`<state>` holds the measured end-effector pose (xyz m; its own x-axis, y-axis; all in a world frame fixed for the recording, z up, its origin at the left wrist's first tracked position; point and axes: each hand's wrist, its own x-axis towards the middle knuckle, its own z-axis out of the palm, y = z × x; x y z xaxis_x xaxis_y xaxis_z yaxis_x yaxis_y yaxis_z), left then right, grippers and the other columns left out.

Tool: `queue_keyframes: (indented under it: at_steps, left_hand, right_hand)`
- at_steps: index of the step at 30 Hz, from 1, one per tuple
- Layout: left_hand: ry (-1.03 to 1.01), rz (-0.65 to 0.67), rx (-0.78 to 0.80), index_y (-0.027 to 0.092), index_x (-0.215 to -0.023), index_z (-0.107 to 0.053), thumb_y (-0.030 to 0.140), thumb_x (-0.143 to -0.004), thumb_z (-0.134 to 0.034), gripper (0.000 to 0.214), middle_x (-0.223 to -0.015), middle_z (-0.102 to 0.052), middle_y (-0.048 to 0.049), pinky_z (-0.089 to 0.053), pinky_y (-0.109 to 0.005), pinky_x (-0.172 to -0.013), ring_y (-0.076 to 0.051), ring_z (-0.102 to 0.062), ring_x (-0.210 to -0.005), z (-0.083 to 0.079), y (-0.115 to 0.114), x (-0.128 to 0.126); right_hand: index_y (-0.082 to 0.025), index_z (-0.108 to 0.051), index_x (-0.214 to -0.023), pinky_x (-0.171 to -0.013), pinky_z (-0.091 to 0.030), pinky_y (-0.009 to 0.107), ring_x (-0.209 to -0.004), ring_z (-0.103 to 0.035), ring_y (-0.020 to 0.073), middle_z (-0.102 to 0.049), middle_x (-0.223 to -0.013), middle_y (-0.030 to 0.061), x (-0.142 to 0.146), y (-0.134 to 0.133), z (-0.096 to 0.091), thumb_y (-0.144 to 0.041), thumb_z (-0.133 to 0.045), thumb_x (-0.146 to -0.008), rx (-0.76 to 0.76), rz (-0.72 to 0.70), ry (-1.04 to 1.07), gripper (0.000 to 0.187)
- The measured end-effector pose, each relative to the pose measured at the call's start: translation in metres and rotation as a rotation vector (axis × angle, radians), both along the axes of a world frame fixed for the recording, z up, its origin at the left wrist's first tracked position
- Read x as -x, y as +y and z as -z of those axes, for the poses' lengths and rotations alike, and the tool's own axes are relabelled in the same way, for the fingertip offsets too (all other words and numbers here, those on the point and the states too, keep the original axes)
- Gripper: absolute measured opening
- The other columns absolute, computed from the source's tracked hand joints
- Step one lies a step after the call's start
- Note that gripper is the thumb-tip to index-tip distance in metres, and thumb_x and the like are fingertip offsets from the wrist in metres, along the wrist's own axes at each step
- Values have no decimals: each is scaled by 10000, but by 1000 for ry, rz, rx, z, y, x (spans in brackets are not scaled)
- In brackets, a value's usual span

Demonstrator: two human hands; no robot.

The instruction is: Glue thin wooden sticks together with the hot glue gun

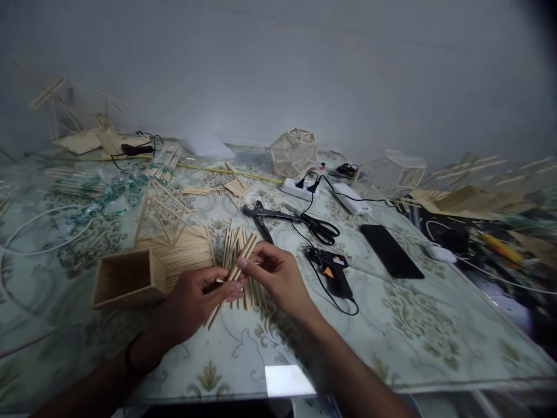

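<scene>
Both my hands meet over a small pile of wooden sticks on the table. My left hand and my right hand both pinch a few long sticks that slant between them. The fingers of both hands are closed on these sticks. An open wooden box lies just left of my left hand. A stick framework with a flat panel stands behind the box.
A black glue gun, black scissors, a dark phone and a white power strip with cables lie to the right. A stick polyhedron stands at the back. Stick bundles and models crowd the far left and right edges.
</scene>
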<state>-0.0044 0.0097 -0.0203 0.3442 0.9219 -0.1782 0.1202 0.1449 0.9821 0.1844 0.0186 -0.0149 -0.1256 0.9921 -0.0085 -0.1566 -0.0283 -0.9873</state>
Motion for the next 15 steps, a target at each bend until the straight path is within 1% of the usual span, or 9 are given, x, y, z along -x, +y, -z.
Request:
queue_keyframes:
  at_steps: [3,5,8,11,15]
  left_hand:
    - [59,23,0,214,-819,-823,355,-829,-841,142,-771,-827,-9,-585,-269,-720,-271,-815,-862,0,1,1]
    - [73,22,-14,212,-808,-823,380,-842,-828,171,-759,-818,-8,-572,-261,-699,-265,-804,-855,-1,2,1]
    - [95,9,-46,214,-799,-834,431,-861,-800,228,-723,-795,-5,-561,-259,-662,-240,-767,-771,-2,1,2]
    - [148,-4,-115,213,-779,-845,452,-873,-781,265,-650,-746,11,-519,-240,-602,-199,-697,-666,-6,1,4]
    - [266,-2,-235,206,-796,-862,442,-878,-772,265,-593,-697,40,-430,-218,-524,-146,-591,-560,-19,1,4]
  right_hand:
    - [-212,-685,-783,-605,-560,271,-581,-679,149,-733,-657,-13,1,0,0,-512,-951,-715,-10,0,-5,406]
    - [-210,-686,-772,-599,-551,266,-579,-669,145,-732,-660,-12,2,0,0,-501,-958,-709,-18,5,-4,403]
    - [-209,-688,-771,-611,-554,269,-591,-670,149,-732,-669,-9,3,-1,0,-487,-956,-719,-30,0,-4,389]
    - [-209,-695,-786,-622,-557,271,-624,-680,159,-729,-689,-6,2,-2,-1,-490,-948,-733,-56,5,-9,383]
    - [-206,-712,-809,-637,-558,268,-655,-672,155,-731,-728,-2,0,-6,-5,-492,-934,-758,-97,14,-24,365]
